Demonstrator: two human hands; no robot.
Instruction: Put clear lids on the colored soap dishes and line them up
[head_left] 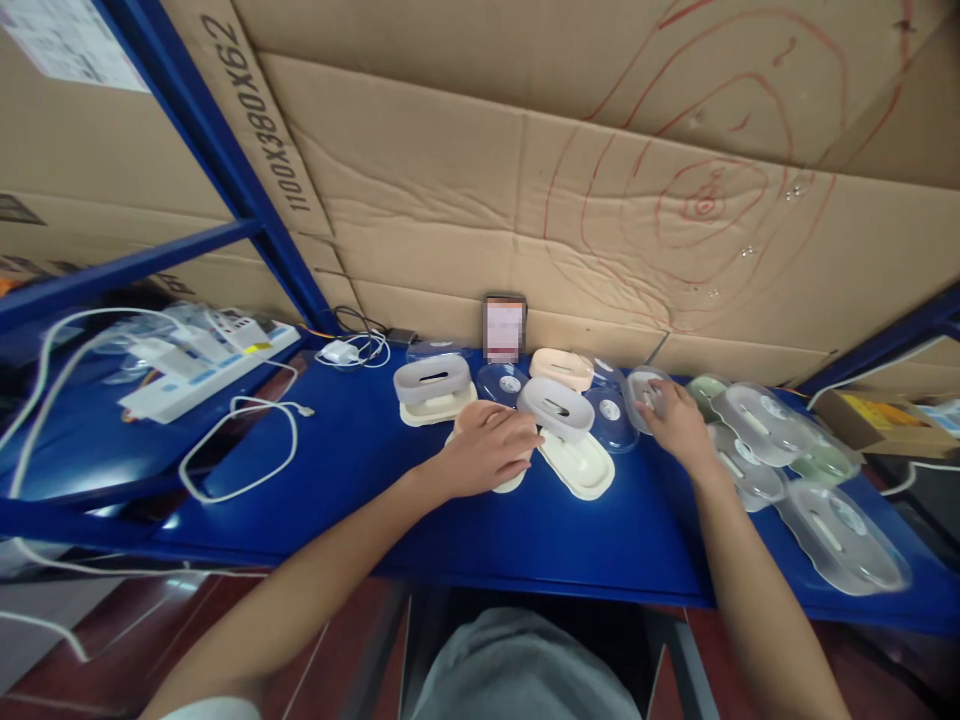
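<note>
My left hand [489, 445] lies palm down on a cream oval soap-dish base [510, 481] on the blue shelf [360, 470], its fingers curled over the dish. Beside it a grey insert [556, 408] leans on another cream base [577, 464]. My right hand [677, 420] reaches to a clear oval lid [646, 390] and grips its edge. Behind stand a grey-and-cream dish [433, 388], a pink dish [561, 368] and clear lids [501, 382].
A row of frosted oval lids [840, 535] and pale green dishes [825, 462] runs along the right. A phone [504, 328] leans on the cardboard wall [600, 200]. White power strips [202, 365] and cables [247, 450] lie left.
</note>
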